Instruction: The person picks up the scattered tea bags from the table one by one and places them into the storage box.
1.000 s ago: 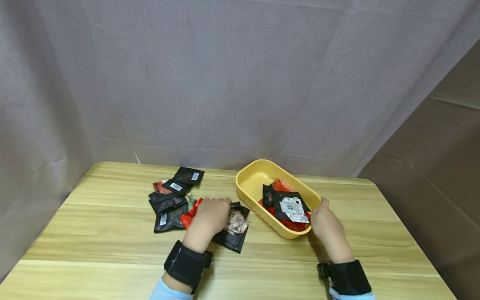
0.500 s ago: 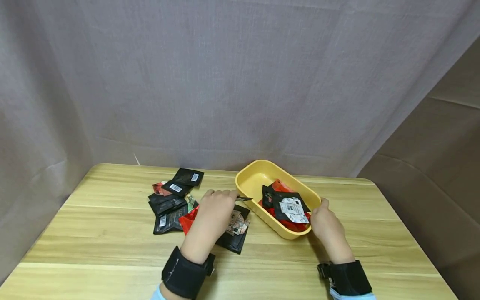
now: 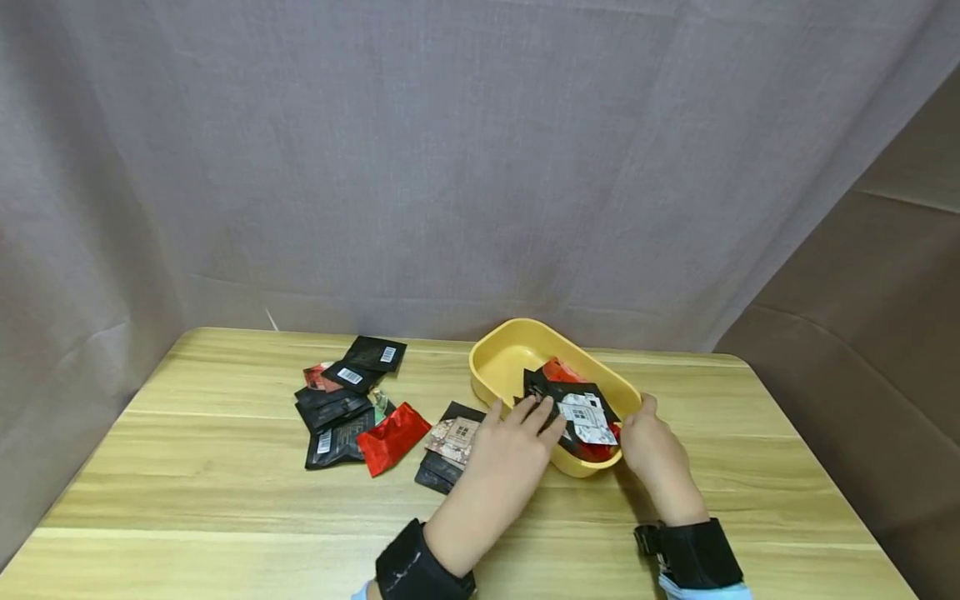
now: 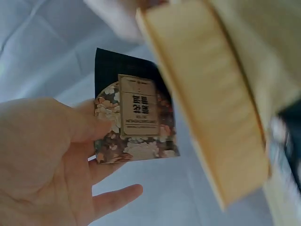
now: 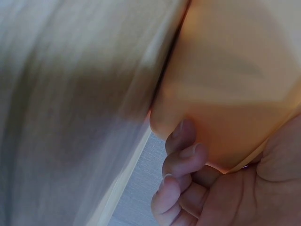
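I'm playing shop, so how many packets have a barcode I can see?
3, all in the left pile: the farthest black packet, the next black packet just in front, and the nearest black packet there. More may be hidden.

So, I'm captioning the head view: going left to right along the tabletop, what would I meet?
Black barcoded packets → shiny red packet → loose flower-labelled packet → yellow container → right hand.
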`<move>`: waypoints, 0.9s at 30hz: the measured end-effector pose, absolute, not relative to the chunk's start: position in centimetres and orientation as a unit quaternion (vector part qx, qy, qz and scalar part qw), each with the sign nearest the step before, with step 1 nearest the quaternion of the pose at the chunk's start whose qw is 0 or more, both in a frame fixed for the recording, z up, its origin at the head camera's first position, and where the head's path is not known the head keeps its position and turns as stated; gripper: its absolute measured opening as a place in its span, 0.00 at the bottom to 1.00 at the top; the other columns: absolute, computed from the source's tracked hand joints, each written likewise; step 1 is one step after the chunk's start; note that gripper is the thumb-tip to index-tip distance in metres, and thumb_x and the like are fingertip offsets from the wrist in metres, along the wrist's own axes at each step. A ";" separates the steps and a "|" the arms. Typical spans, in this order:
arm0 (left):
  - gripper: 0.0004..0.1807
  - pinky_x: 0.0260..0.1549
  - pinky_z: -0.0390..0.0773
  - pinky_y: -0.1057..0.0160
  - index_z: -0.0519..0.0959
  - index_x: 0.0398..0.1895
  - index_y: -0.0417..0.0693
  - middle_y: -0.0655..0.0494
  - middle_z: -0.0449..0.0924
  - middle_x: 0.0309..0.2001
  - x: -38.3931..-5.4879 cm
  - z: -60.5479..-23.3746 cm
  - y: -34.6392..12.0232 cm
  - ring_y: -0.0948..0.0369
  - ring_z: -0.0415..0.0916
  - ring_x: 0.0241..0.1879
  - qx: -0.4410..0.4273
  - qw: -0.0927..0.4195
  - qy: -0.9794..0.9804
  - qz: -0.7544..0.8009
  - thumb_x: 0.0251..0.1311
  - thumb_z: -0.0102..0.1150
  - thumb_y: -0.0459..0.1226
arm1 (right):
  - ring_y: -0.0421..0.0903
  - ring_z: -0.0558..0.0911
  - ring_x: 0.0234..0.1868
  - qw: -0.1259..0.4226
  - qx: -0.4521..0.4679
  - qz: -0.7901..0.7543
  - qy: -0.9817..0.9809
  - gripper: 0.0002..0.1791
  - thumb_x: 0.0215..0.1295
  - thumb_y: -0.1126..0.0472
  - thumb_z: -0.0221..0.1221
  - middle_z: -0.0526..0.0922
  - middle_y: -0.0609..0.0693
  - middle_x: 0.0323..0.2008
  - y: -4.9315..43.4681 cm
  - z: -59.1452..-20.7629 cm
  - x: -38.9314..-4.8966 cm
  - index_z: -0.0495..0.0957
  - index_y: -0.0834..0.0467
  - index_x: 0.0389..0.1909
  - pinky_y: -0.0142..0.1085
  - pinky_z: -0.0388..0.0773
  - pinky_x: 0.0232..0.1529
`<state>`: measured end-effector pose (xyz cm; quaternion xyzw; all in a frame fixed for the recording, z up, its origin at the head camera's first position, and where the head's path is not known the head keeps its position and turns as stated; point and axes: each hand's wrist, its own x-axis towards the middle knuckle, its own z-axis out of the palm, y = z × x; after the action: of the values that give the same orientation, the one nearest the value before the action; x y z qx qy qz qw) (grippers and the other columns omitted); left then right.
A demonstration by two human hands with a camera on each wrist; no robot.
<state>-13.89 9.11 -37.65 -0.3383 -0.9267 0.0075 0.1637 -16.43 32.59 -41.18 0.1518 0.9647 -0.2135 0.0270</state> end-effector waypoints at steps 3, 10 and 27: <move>0.23 0.61 0.70 0.51 0.73 0.68 0.69 0.62 0.69 0.69 -13.4 -38.5 10.4 0.59 0.67 0.67 -0.353 0.138 -0.925 0.025 0.72 0.44 0.42 | 0.62 0.81 0.33 0.026 0.151 -0.217 0.964 0.29 0.74 0.61 0.31 0.78 0.78 0.41 32.5 -41.1 -16.4 0.43 0.77 0.68 0.53 0.74 0.28; 0.24 0.58 0.72 0.52 0.73 0.68 0.69 0.60 0.70 0.68 -13.7 -39.6 11.3 0.58 0.70 0.65 -0.346 0.211 -0.914 0.013 0.70 0.48 0.42 | 0.68 0.82 0.36 0.011 0.144 -0.218 0.965 0.28 0.73 0.62 0.33 0.77 0.79 0.41 32.4 -41.1 -16.3 0.45 0.76 0.67 0.57 0.74 0.30; 0.38 0.59 0.71 0.48 0.70 0.70 0.45 0.42 0.69 0.67 -15.4 -38.6 6.9 0.49 0.70 0.64 -0.193 -0.032 -0.981 -0.009 0.63 0.60 0.57 | 0.70 0.81 0.39 0.016 0.156 -0.214 0.964 0.28 0.74 0.62 0.32 0.77 0.79 0.42 32.4 -41.1 -16.3 0.45 0.76 0.67 0.58 0.75 0.32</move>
<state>-15.44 6.85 -38.57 -0.1935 -0.9805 -0.0094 -0.0319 -16.35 32.39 -41.13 0.1558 0.9643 -0.2137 0.0163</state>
